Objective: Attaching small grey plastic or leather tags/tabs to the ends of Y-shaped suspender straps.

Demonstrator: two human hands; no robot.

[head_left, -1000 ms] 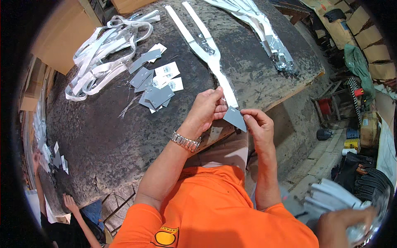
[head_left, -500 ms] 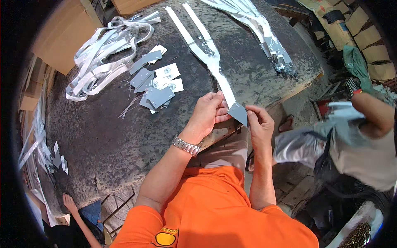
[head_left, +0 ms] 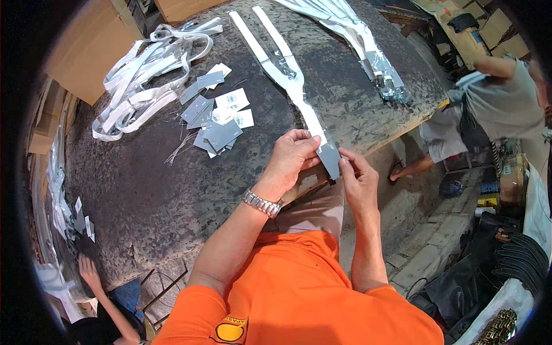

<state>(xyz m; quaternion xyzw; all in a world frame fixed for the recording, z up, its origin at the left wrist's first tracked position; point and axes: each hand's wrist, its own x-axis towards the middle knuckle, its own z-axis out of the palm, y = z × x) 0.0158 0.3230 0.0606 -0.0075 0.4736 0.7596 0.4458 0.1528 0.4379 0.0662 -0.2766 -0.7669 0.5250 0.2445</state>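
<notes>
A white Y-shaped strap [head_left: 295,87] lies on the dark table, its two arms pointing away from me and its single end at the near edge. My left hand [head_left: 294,154], with a metal watch on the wrist, pinches that end between thumb and fingers. A grey card tag [head_left: 329,159] sits at the strap's end, tilted down past the table edge. My right hand [head_left: 357,172] pinches the tag's right edge; a thin tie there is too small to make out. Left of my hands lie loose grey and white tags [head_left: 223,134] in a pile, beside thin fasteners [head_left: 181,146].
Tangled white straps [head_left: 144,86] lie at the far left, and a bundle of tagged straps [head_left: 368,52] at the far right. A co-worker's hand [head_left: 89,273] rests by the left table edge. Another person [head_left: 494,98] stands bent over at the right. A cardboard box [head_left: 86,49] stands far left.
The grey tag has turned steeper, and my left thumb has moved onto the strap near it. My right hand has shifted slightly down. The person at the right has moved farther away.
</notes>
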